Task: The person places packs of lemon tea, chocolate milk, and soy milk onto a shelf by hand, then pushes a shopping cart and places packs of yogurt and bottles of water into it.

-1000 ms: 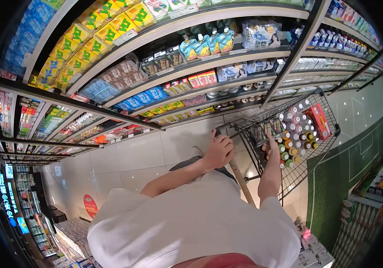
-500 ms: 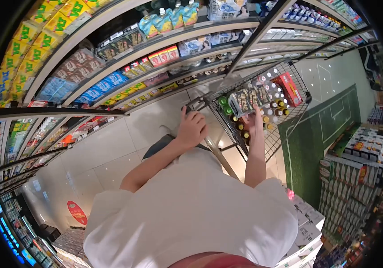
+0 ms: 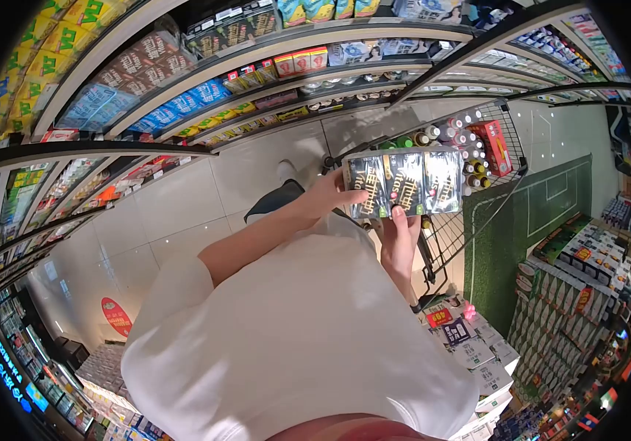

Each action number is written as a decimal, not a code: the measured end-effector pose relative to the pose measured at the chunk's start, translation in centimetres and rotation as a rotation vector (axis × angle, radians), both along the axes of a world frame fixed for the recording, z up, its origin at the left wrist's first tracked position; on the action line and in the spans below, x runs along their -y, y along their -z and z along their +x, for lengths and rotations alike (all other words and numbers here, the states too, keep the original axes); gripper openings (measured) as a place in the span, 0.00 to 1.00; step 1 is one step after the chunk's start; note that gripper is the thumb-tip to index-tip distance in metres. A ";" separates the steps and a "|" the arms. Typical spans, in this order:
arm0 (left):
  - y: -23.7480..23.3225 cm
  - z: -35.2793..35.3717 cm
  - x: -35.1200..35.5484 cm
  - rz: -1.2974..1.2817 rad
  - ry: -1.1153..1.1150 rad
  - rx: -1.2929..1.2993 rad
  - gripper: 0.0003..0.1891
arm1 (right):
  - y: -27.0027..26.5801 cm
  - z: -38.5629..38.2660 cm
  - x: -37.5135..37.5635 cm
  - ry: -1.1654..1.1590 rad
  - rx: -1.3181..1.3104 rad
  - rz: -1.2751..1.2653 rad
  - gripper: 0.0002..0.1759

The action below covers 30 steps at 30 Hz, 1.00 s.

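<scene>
A plastic-wrapped pack of black drink cartons [image 3: 406, 176] with gold lettering is held in front of my chest, over the near end of the shopping cart. My left hand [image 3: 332, 192] grips its left end, the thumb lying across the front. From below, my right hand [image 3: 399, 241] supports the lower edge, its thumb on the front and its other fingers hidden behind. The wire shopping cart [image 3: 444, 246] carries several bottles [image 3: 471, 140] with white, brown, yellow and green caps, partly covered by the pack. At its far end stands a red box [image 3: 493, 151].
Shelves [image 3: 293, 73] of packaged drinks curve along the left and front. Stacked white cartons [image 3: 488, 360] stand close on my right, with a tall block of piled goods [image 3: 558, 309] beyond. A green mat [image 3: 529, 198] lies right of the cart, on a tiled floor [image 3: 183, 198].
The pack of drink cartons has come out of the cart toward my chest, its front turned up. My left hand has left the cart handle and taken hold of the pack's left end.
</scene>
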<state>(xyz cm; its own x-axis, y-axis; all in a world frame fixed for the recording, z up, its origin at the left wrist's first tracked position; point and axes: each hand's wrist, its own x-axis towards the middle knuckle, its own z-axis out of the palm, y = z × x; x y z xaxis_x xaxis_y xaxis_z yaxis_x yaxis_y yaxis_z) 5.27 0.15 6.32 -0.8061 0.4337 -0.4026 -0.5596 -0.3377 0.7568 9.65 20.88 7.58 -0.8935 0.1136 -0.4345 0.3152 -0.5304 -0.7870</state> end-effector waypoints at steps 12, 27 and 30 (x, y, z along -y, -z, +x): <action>-1.1 -1.1 16.3 0.273 -0.127 -0.077 0.58 | -2.1 -7.7 10.7 -0.395 -0.123 0.053 0.49; 0.3 -4.6 22.6 0.198 -0.327 0.085 0.39 | -4.6 -16.3 18.5 -0.918 -0.260 0.441 0.38; 0.3 -3.8 23.3 0.146 -0.395 0.091 0.38 | -2.7 -15.4 18.6 -0.900 -0.261 0.329 0.39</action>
